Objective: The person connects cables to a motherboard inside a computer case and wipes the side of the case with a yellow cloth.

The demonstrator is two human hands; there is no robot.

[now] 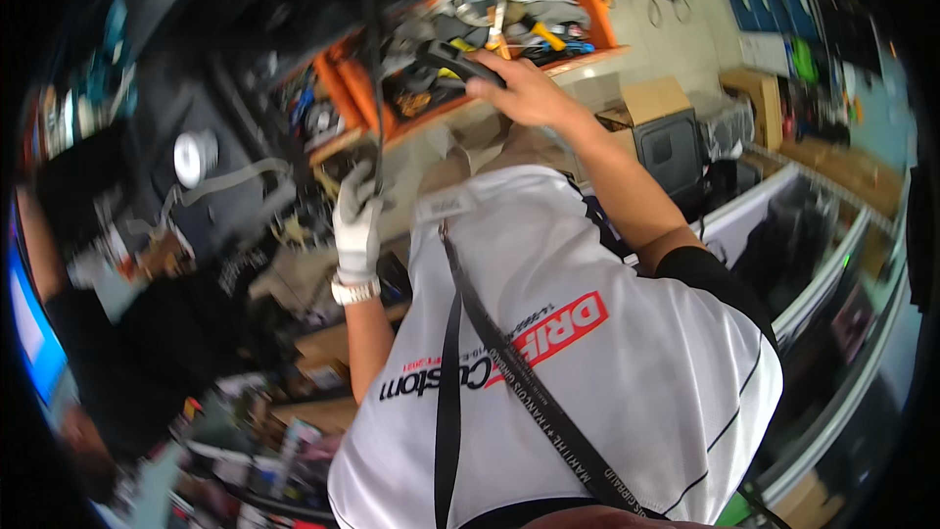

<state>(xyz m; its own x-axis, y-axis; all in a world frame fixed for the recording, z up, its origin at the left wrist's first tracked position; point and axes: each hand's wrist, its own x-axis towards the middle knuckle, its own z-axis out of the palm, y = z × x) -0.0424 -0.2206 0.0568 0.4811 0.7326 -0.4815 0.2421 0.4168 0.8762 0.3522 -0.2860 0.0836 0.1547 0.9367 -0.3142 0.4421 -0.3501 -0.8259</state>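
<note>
My left hand (356, 230), in a white glove with a pale band at the wrist, is closed at the lower end of a thin black cable (376, 69). The cable hangs down from the dark equipment above. Motion blurs the glove's fingertips a little. My bare right hand (524, 90) grips a black tool with a curved handle (458, 63). It is held over an orange drawer (580, 0) full of tools. The tool's far end blends into the dark clutter, so I cannot tell its exact kind. Yellow-handled tools (548, 35) lie in the drawer.
A person in a black sleeve (83, 323) is at the left. A white spool (196, 157) sits by dark equipment. Right of me stand an open cardboard box (656, 100), a dark case (671, 152) and white-edged shelving (754, 201). Mixed parts crowd the lower left.
</note>
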